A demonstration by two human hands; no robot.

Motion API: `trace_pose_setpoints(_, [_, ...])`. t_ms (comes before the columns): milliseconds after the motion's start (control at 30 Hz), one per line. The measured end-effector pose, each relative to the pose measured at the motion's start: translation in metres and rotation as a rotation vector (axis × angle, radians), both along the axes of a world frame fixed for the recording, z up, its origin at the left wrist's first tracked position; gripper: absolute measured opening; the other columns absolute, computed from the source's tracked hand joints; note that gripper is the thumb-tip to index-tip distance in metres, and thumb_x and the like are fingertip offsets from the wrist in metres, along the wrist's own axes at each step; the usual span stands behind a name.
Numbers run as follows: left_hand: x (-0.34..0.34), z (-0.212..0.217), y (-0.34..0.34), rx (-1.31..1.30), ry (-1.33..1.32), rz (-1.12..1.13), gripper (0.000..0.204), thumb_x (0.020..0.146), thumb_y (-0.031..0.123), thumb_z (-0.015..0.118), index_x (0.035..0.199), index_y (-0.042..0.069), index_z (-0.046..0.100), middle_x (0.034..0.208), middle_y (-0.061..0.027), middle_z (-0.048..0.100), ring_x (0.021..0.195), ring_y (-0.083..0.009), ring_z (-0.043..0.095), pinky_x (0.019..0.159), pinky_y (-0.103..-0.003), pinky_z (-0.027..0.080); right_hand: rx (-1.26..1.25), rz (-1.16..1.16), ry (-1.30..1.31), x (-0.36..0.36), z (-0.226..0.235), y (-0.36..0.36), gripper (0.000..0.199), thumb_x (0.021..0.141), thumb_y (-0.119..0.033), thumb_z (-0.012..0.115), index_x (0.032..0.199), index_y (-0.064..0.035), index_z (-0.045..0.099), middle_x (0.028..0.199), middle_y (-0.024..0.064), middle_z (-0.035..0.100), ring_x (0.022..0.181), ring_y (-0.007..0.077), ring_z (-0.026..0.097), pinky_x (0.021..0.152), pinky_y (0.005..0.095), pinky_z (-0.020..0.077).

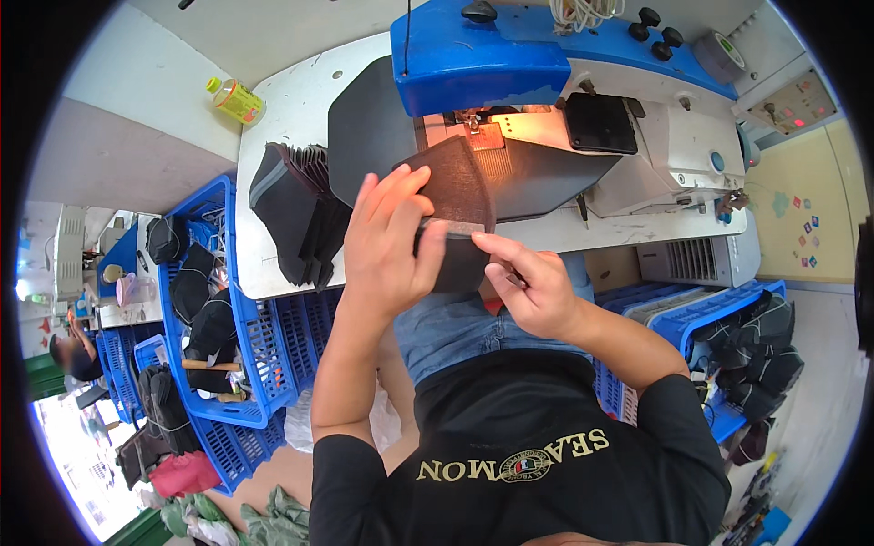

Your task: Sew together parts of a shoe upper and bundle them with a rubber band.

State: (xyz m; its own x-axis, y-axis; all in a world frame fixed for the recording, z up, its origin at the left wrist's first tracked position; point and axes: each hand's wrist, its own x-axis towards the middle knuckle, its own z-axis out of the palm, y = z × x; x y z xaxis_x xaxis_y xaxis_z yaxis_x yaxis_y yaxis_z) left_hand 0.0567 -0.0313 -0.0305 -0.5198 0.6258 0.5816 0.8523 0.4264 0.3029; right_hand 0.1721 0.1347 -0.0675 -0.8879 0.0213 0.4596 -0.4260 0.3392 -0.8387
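Note:
My left hand [387,246] lies over a dark curved fabric piece [460,187] and grips it against the table edge. My right hand [528,282] pinches the same piece at its lower right edge, where a thin pale strip shows. The far end of the piece reaches under the needle area [473,123] of a blue and white sewing machine [546,55]. A stack of similar dark cut pieces [291,200] stands on the white table [273,118] to the left of my hands.
Blue plastic crates [264,346] with dark pieces stand left of the table, another crate [728,318] at right. A yellow bottle [235,98] lies at the table's far left corner. A control box [792,100] sits at upper right. Another person [77,355] sits far left.

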Motion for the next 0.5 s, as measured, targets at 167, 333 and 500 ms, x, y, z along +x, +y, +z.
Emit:
trace_pose_setpoints(167, [-0.008,0.008,0.024,-0.06,0.054,0.043,0.03,0.074,0.02,0.064,0.098,0.003,0.061,0.112,-0.0103,0.059,0.099,-0.0262,0.054,0.08,-0.039,0.044,0.038,-0.081,-0.125,0.001,0.01,0.002,0.048,0.078,0.007,0.062,0.125,-0.0007,0.052,0.088,0.0134,0.067,0.079,0.0192,0.069,0.069,0.0279,0.0542])
trace_pose_setpoints(333, [-0.011,0.018,0.036,-0.197,0.06,0.114,0.036,0.074,0.022,0.063,0.105,0.003,0.064,0.112,-0.0078,0.06,0.1,-0.024,0.054,0.082,-0.038,0.044,0.061,-0.095,-0.162,-0.006,0.02,0.01,0.047,0.08,0.006,0.059,0.126,-0.0005,0.051,0.096,0.0162,0.067,0.087,0.0223,0.069,0.075,0.0301,0.0548])
trace_pose_setpoints(500, [-0.015,0.021,0.04,-0.212,0.045,0.081,0.037,0.075,0.022,0.061,0.106,0.001,0.064,0.112,-0.0112,0.061,0.1,-0.0261,0.054,0.085,-0.039,0.044,0.092,-0.11,-0.208,-0.004,0.023,0.012,0.05,0.079,0.003,0.061,0.128,-0.002,0.05,0.097,0.0171,0.067,0.084,0.0262,0.069,0.073,0.0324,0.0549])
